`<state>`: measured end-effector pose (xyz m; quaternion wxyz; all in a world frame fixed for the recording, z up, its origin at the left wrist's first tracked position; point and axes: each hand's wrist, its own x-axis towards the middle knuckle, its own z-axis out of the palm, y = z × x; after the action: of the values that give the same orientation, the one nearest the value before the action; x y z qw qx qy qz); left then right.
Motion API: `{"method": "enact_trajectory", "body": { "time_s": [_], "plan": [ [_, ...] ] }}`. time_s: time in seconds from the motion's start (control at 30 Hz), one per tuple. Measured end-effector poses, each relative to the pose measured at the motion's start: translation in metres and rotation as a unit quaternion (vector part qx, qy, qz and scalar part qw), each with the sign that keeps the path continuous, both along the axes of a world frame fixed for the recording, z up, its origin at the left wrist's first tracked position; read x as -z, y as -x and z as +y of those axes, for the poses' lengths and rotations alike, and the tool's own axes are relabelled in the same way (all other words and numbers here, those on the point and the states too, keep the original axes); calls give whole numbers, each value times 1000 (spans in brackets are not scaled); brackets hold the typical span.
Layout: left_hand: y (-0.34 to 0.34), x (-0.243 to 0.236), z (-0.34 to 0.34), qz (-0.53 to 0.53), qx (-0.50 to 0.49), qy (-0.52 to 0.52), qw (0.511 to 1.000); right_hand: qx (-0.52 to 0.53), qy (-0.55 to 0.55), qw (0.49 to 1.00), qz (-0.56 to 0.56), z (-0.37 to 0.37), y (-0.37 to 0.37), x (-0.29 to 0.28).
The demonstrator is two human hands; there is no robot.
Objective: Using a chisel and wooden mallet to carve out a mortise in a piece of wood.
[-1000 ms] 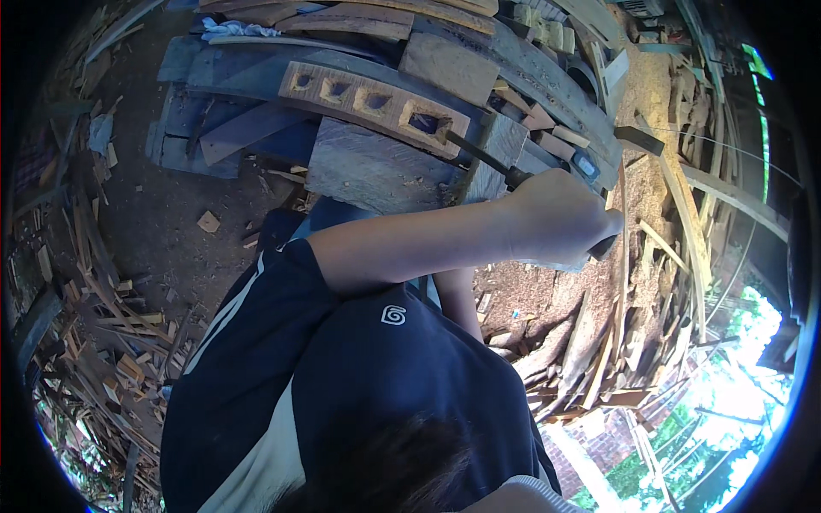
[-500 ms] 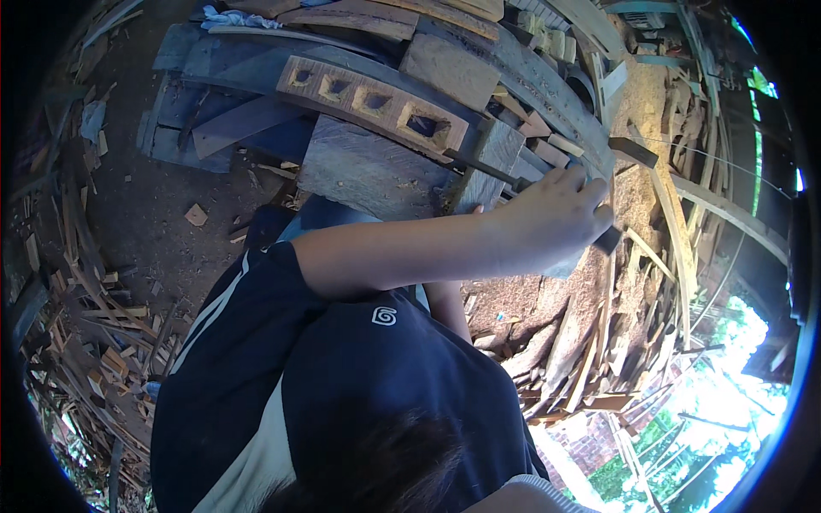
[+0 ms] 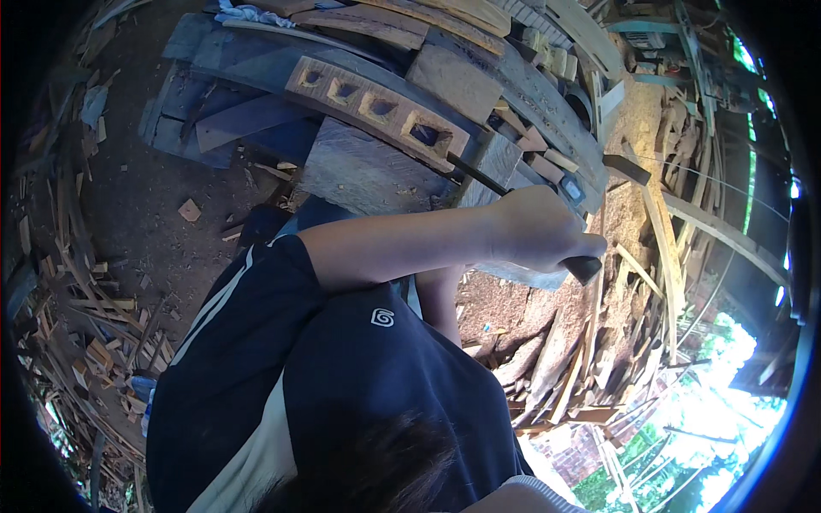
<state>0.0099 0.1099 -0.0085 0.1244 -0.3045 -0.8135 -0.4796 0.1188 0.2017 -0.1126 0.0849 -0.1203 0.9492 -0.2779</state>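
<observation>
My left forearm crosses in front of me to the right, and my left hand (image 3: 543, 224) is closed in a fist around a long dark tool that looks like a chisel (image 3: 479, 174). Its thin end meets the near right edge of a pale wooden block (image 3: 363, 98) with several squarish holes in a row. The thick butt sticks out below the fist. That holed block lies across a larger weathered timber (image 3: 368, 169). Under the left arm shows my right forearm (image 3: 439, 299); the right hand itself is hidden behind the left arm.
Boards and planks (image 3: 453, 81) are stacked beyond the holed block. Offcuts (image 3: 530, 141) lie at its right, near a dark-ended wooden piece (image 3: 627, 168). Sawdust (image 3: 513, 303) and long slats (image 3: 667, 248) spread on the right. Scrap wood (image 3: 103, 355) litters the dirt floor at left.
My left hand has turned at the wrist and shifted slightly down and left, bringing the tool's butt lower. The tool's thin end stays at the block's edge. The whole view has shifted slightly.
</observation>
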Motion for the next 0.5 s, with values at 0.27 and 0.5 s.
{"method": "enact_trajectory", "body": {
  "time_s": [0.27, 0.5],
  "plan": [
    [4, 1, -7, 2, 1, -39, 999, -8, -68, 998, 3, 0, 3, 8],
    [10, 1, -12, -34, 32, -76, 996, -54, -130, 979, 148, 7, 5, 2]
  ]
}}
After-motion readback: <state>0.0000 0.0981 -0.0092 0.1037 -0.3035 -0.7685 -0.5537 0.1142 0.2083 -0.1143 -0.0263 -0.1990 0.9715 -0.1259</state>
